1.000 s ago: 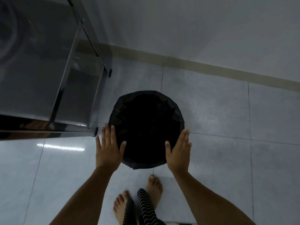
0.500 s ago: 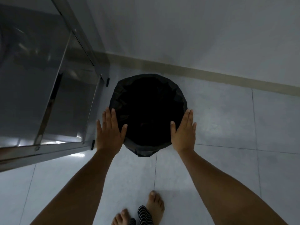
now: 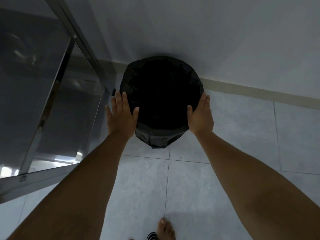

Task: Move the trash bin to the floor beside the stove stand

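Observation:
The trash bin [image 3: 161,101] is round, lined with a black bag, and seen from above. It is close to the wall, just right of the steel stove stand [image 3: 43,104]. My left hand [image 3: 121,116] lies flat against the bin's left side, thumb over the rim. My right hand [image 3: 200,116] presses the right side the same way. The bin is held between my two palms. Whether its base touches the tiled floor [image 3: 242,139] is hidden.
The stand's rear leg [image 3: 113,91] is right beside my left fingertips. A pale wall [image 3: 207,40] with a beige skirting strip [image 3: 259,94] runs behind the bin. My bare foot [image 3: 166,229] stands on the tiles near the bottom edge.
Both hands have closed in on the bin's sides and carried it away from me, toward the wall and alongside the stand's rear leg. I have stepped forward.

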Demonstrator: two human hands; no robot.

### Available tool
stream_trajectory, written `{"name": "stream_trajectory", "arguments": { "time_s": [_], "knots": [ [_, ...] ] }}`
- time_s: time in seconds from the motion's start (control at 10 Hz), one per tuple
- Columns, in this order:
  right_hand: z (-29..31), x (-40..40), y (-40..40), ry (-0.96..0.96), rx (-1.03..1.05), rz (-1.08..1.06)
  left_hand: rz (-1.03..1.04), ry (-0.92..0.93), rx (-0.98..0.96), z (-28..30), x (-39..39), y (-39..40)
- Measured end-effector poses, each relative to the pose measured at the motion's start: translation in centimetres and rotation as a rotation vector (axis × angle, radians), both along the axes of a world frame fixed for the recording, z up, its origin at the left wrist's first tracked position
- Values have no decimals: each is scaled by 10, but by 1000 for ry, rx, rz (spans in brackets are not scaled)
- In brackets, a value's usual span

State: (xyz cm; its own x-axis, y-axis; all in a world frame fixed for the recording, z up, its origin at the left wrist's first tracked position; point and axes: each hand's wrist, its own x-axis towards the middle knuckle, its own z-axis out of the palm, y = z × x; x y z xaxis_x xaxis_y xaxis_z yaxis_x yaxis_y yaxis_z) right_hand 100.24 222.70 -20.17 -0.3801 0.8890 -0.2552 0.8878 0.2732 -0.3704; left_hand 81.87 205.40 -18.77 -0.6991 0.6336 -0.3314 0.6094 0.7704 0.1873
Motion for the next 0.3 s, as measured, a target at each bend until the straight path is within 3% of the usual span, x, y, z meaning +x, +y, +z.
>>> {"name": "stream_trajectory", "arguments": {
  "time_s": [0.3],
  "knots": [
    [64, 17, -11, -223, -142, 196, -7, -150, -123, 56, 14, -24]
  ]
}}
